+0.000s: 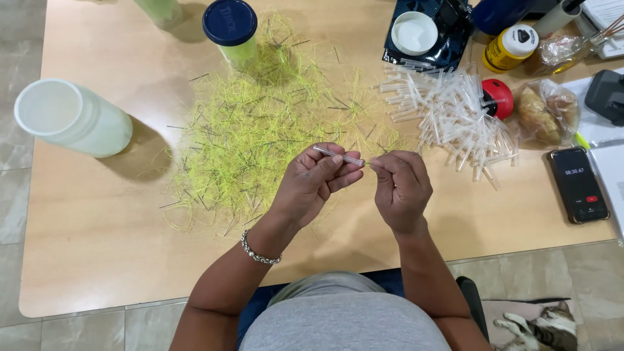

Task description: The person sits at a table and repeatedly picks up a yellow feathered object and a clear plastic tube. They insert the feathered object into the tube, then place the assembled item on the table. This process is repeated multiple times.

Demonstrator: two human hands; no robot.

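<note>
Both hands meet above the tabletop (97,247). Left hand (312,182) has its grip pinching a thin clear tube (338,155), held nearly level; right hand (400,185) has fingertips pressed together on a yellow-green fibre at the tube's right end. Behind them lies a loose heap of yellow-green fibres (253,136), with a pile of clear tubes (448,117) to the right. A white jar (71,117) lies on its side, contents unclear; a blue-lidded jar (231,29) stands upright.

light wooden table (97,247), grey tiled floor (13,214)
</note>
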